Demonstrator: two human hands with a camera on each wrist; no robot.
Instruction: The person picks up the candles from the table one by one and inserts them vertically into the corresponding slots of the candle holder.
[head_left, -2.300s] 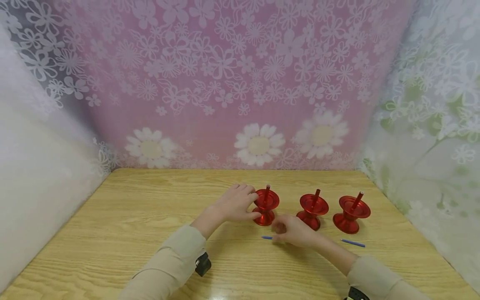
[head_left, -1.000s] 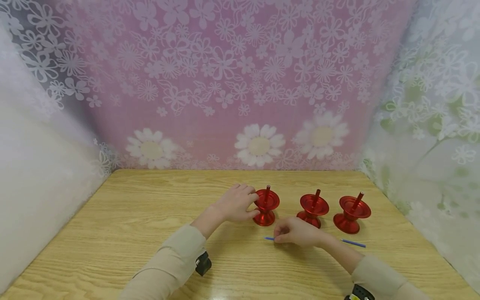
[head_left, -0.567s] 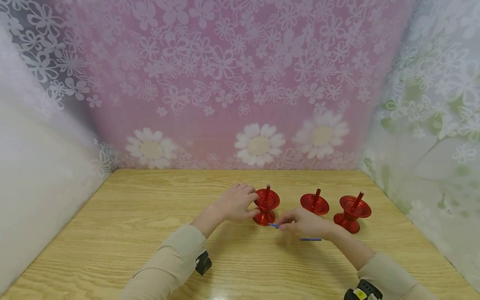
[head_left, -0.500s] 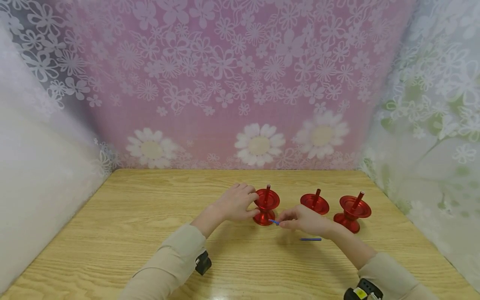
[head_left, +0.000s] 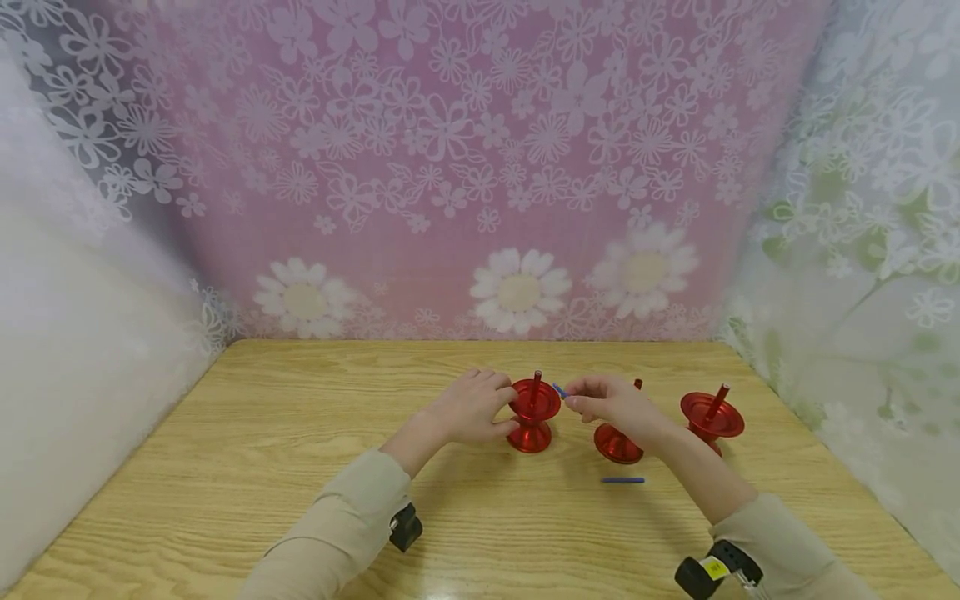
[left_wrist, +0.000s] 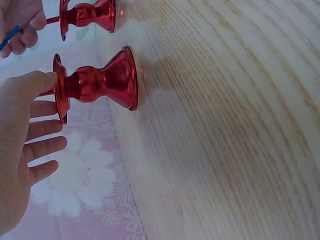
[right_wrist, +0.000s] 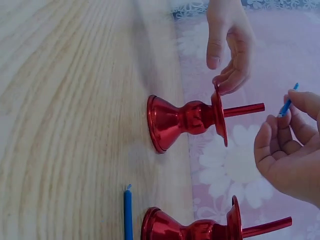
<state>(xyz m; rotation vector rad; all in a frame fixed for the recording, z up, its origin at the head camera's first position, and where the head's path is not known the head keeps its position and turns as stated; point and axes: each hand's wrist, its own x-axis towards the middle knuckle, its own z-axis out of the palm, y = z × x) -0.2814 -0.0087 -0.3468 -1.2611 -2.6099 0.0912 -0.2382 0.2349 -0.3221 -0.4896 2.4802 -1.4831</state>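
Observation:
Three red metallic candle holders, each with an upright stem in its dish, stand on the table. My left hand (head_left: pixel 474 407) is at the left candle holder (head_left: pixel 534 437); its fingers touch the dish rim loosely, and in the right wrist view the thumb stands apart. Between thumb and fingertips, my right hand (head_left: pixel 617 410) pinches a small blue candle (right_wrist: pixel 285 107), held tilted in the air just right of that dish, near the stem's tip. The right hand and forearm partly hide the middle candle holder (head_left: pixel 617 447) and the base of the right candle holder (head_left: pixel 712 417).
A second blue candle (head_left: pixel 623 480) lies on the wood-grain table (head_left: pixel 300 433), in front of the middle holder. A pink flowered cloth (head_left: pixel 450 167) hangs behind the table edge, with pale cloths at both sides. Each wrist wears a black camera.
My right hand has picked up a blue candle and raised it to dish height. The candle lying on the table is farther left than a second ago. My left hand has stayed put.

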